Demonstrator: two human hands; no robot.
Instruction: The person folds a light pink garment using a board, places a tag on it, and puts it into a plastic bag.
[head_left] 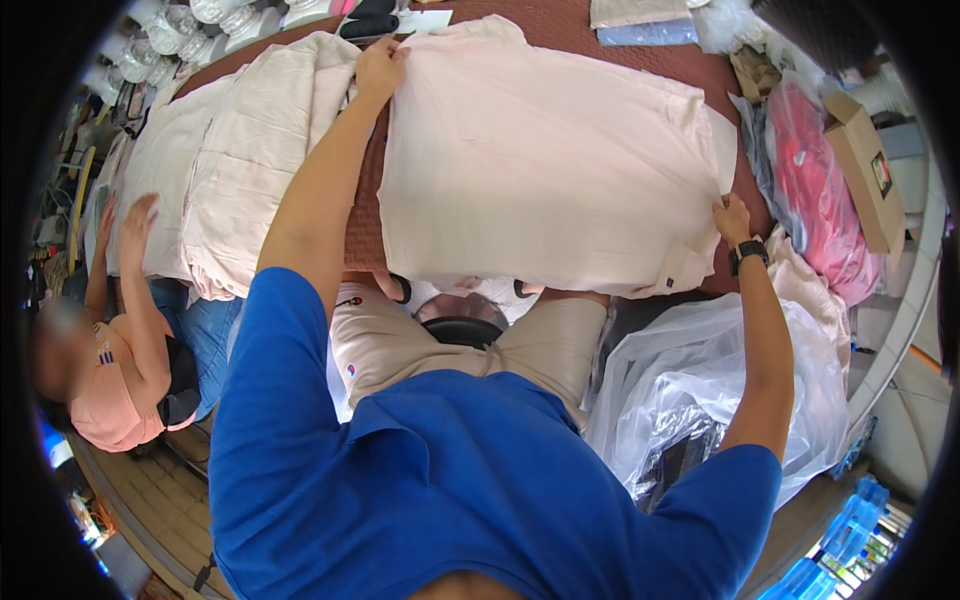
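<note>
Cloth fills the head view: a pale cream garment (545, 170) lies spread flat on the brown table (620, 50). The left hand (380, 68) pinches its far left corner, while the right hand (732, 218) grips its right edge. Just beside it on the left lies a stack of cream garments (235, 160), where a co-worker's hand (137, 218) rests open.
</note>
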